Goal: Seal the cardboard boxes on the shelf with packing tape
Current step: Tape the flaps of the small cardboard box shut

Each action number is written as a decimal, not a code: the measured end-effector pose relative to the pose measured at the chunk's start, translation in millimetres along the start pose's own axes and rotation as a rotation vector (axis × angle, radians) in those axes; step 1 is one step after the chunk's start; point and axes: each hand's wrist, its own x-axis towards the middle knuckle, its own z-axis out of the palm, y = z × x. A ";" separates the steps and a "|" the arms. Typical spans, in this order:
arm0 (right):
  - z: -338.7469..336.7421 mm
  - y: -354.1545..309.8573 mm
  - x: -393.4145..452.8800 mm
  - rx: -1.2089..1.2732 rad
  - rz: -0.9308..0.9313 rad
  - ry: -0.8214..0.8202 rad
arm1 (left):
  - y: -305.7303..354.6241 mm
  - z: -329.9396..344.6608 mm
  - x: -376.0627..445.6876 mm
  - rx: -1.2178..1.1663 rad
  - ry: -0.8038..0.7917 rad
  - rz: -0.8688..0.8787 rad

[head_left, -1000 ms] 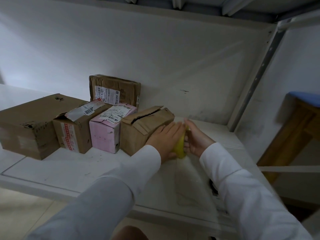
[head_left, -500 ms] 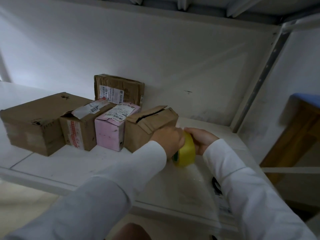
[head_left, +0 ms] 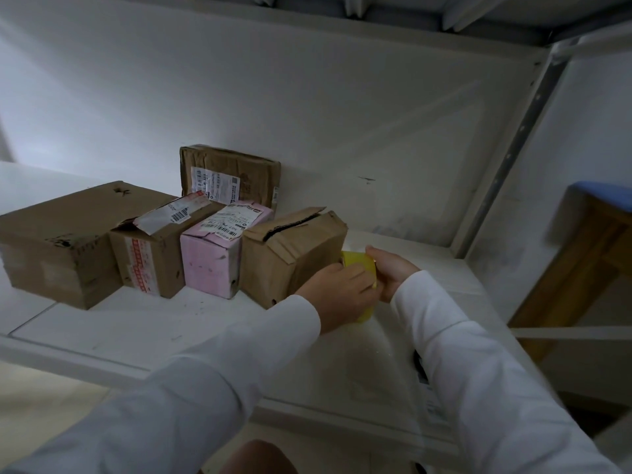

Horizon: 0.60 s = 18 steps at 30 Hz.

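A yellow roll of packing tape [head_left: 359, 265] is held upright between my two hands, just right of a brown cardboard box [head_left: 290, 251] whose top flap gapes open. My right hand [head_left: 391, 273] grips the roll from the right. My left hand [head_left: 337, 294] curls over the roll's near side, its fingertips on the tape's face. To the left stand a pink box [head_left: 219, 251], a brown box with a torn label [head_left: 160, 248] and a large brown box [head_left: 65, 237]. Another brown box [head_left: 232, 176] leans against the back wall.
The boxes sit on a white metal shelf [head_left: 136, 330] with a white back wall and a perforated upright [head_left: 506, 159] at the right. A wooden stool with a blue seat [head_left: 588, 254] stands beyond the shelf on the right. A dark item [head_left: 419, 366] lies partly hidden under my right sleeve.
The tape roll has been lifted off the shelf and turned upright. My left hand has gone from lying flat over it to curling on its near side.
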 end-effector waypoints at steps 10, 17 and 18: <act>4.6 15.6 4.8 0.026 -0.001 -0.048 | -20.6 -9.1 19.9 -0.382 -0.370 -0.518; 2.1 9.0 7.5 -0.040 0.019 -0.119 | -42.0 -14.3 38.7 -0.501 -0.503 -0.619; 2.4 8.2 5.5 -0.076 0.025 -0.106 | -43.1 -13.7 39.3 -0.513 -0.526 -0.647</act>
